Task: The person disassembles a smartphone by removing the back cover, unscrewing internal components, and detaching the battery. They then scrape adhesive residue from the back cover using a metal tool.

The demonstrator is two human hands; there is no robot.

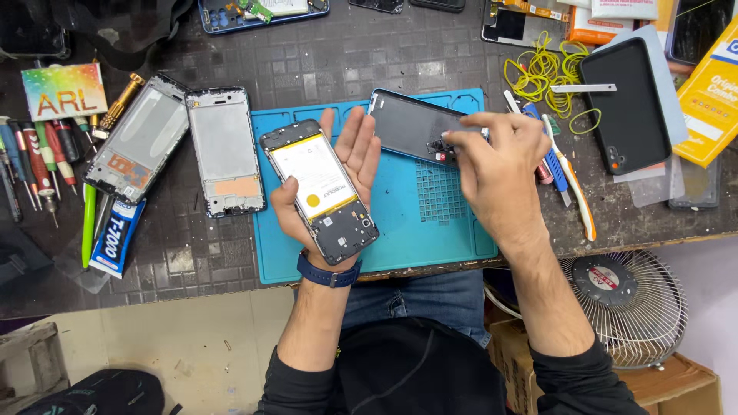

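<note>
My left hand [355,157] lies palm up over the blue work mat [400,238] and cradles an opened phone [319,190], back off, with its white battery and dark lower board showing. My right hand [496,173] reaches over the mat's far right part, fingertips pinched on the edge of a dark back cover [413,127] that lies tilted there. A blue watch band [330,275] circles my left wrist.
Two bare phone frames [224,150] lie left of the mat, beside screwdrivers [38,157] and a glue tube [117,234]. Right of the mat are pry tools [570,180], yellow rubber bands [542,69], a black phone [626,107] and boxes. A fan [626,303] stands below the table edge.
</note>
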